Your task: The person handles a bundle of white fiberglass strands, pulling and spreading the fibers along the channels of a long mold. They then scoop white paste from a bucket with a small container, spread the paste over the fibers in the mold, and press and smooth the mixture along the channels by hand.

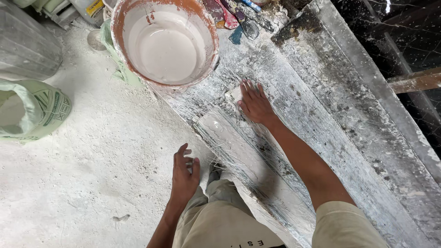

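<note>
Head view, right hand [254,104] pressing white pad [235,94]

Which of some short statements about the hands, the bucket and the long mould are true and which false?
1. The right hand presses flat on the long mould. True.
2. The left hand grips a trowel. False: it is empty, hanging over the dusty floor.
3. The bucket holds pale liquid. True.
4. The bucket is tipped on its side. False: it stands upright at the mould's far end.
5. A green sack lies on the floor to the left. True.
</note>
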`<state>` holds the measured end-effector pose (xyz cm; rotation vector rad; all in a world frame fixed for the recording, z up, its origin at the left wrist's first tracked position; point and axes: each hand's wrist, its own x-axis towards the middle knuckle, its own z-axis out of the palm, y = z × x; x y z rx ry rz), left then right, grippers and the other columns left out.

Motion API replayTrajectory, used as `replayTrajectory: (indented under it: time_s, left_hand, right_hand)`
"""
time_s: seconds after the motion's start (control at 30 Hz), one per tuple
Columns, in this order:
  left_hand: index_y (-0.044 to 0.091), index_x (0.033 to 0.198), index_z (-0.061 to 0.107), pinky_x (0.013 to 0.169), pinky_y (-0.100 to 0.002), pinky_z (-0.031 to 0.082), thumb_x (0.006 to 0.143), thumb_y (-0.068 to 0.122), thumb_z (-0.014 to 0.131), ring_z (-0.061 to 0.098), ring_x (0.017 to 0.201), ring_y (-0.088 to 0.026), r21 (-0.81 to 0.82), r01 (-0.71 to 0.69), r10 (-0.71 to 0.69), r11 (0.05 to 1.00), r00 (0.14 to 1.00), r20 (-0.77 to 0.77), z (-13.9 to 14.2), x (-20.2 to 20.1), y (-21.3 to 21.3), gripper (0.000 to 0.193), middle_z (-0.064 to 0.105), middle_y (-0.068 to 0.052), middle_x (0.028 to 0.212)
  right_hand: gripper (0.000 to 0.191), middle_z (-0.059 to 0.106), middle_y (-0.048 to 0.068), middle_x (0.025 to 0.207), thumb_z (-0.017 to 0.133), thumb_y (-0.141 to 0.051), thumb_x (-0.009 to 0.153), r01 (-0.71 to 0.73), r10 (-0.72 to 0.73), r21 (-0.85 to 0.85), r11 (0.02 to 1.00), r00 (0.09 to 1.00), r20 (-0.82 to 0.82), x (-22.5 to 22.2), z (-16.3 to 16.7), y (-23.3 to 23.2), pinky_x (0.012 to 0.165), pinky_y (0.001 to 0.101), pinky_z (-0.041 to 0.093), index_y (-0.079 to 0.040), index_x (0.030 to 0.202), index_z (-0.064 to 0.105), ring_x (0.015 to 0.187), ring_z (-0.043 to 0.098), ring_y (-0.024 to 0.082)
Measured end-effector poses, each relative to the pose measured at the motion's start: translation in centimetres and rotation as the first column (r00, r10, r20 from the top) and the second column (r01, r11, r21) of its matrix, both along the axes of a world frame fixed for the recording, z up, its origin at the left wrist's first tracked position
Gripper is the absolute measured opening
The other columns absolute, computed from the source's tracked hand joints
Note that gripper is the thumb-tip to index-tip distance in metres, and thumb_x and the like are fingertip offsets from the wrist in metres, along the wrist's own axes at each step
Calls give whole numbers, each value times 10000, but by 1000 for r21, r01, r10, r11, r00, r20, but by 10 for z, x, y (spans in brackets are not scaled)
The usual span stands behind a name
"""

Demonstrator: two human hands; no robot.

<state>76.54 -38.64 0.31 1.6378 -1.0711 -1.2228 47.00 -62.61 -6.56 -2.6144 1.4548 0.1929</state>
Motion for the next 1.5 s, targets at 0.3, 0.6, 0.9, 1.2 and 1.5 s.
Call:
replayTrajectory:
  time_s: [0.3, 0.6, 0.9, 1.2, 1.5]
  left_hand:
    - [23, 1484, 398, 797, -362, 570, 962, 121, 603, 657, 947, -227, -12, 63, -62, 998, 998, 30, -5, -9, 1, 569, 559, -174, 1291]
    - [27, 1491, 382, 772, -368, 573, 959, 135, 606, 670, 963, -238, -43, 88, -88, 995, 996, 11, -1, -11, -3, 588, 553, -179, 1295]
    - [38, 1489, 396, 771, -373, 565, 962, 135, 610, 686, 939, -243, -53, 73, -71, 996, 997, 29, 10, -7, -7, 577, 561, -189, 1279]
    - [28, 1487, 397, 767, -363, 572, 956, 126, 616, 680, 947, -235, -70, 59, -58, 996, 998, 23, 3, -9, 2, 583, 563, -189, 1283]
    - [32, 1491, 394, 784, -362, 574, 958, 124, 617, 688, 937, -229, -66, 65, -62, 996, 997, 45, 8, -8, 0, 585, 570, -183, 1284]
  right_hand:
    - [699, 216, 222, 1684, 286, -473, 1092, 70, -71, 34, 997, 997, 28, -6, 3, 5, 1267, 539, 105, -42, 1626, 155, 1571, 206, 353]
    - [772, 204, 304, 1655, 271, -458, 1110, 51, -69, 85, 995, 972, 227, 3, 20, 61, 1294, 565, 139, 52, 1647, 55, 1529, 217, 433]
    - [691, 297, 272, 1657, 392, -443, 1096, -260, 261, -31, 965, 948, 181, 72, 28, 127, 1275, 550, 173, 59, 1563, 296, 1551, 272, 411]
    - [704, 262, 206, 1666, 433, -459, 1056, -217, 221, -77, 973, 974, 57, 102, 28, 109, 1240, 603, 121, 14, 1568, 329, 1555, 211, 353]
    - [666, 241, 143, 1691, 358, -473, 1065, -287, 287, -28, 958, 958, -9, 105, 14, 114, 1239, 627, 98, -47, 1575, 312, 1574, 187, 323]
